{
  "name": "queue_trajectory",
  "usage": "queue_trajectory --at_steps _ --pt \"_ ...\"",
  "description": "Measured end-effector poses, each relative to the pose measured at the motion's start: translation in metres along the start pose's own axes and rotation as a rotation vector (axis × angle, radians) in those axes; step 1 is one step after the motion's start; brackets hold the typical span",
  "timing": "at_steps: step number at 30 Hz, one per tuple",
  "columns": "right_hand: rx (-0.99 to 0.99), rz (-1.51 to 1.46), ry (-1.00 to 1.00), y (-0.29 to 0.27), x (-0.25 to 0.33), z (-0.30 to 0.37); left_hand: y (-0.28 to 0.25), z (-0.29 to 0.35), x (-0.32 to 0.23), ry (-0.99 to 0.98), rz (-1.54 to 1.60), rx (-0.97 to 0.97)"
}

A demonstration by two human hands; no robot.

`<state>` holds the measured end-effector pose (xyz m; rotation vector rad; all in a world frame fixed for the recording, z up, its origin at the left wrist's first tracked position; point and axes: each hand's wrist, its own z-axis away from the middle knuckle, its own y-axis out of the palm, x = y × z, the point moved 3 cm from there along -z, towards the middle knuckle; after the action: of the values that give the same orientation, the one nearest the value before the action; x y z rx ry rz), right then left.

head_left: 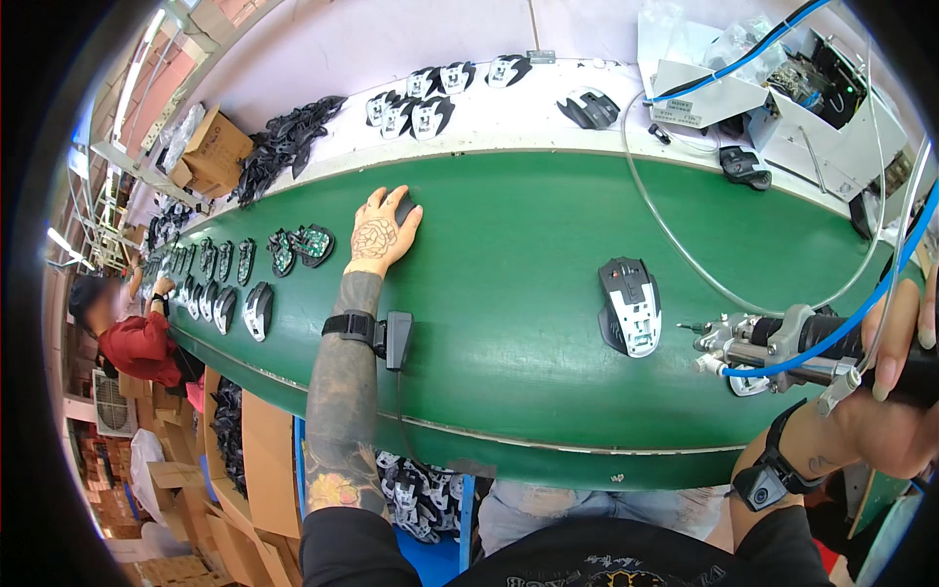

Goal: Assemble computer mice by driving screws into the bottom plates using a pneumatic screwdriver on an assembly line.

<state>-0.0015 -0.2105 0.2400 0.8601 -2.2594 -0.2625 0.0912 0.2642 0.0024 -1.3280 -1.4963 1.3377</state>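
Shells [257, 313] line the green bench [499, 382], apparently spaced for easy picking; left hand [384, 235] next, fingers over a dark piece [404, 208], grip impossible to tell; mouse body [639, 315] sits alone, seemingly for clear access; right hand's [888, 428] fingers wrap the hose-fed tool [782, 344], seemingly to steady it.

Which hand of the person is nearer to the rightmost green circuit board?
Left. The left hand is just to the right of the circuit board; the right hand is far off near the picture's right edge, around a tool.
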Motion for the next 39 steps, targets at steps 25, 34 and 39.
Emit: queue_trajectory --at_steps 25,34,39 --pt "0.111 -0.028 -0.227 -0.015 0.006 0.0 -0.031 0.138 -0.248 -0.317 2.43 0.706" --pt "-0.056 0.12 -0.266 -0.017 0.0 0.017 -0.038 0.15 -0.259 -0.191 2.349 0.88" --pt "-0.016 0.211 -0.075 -0.012 0.007 0.02 -0.038 0.152 -0.259 -0.129 2.331 0.89"
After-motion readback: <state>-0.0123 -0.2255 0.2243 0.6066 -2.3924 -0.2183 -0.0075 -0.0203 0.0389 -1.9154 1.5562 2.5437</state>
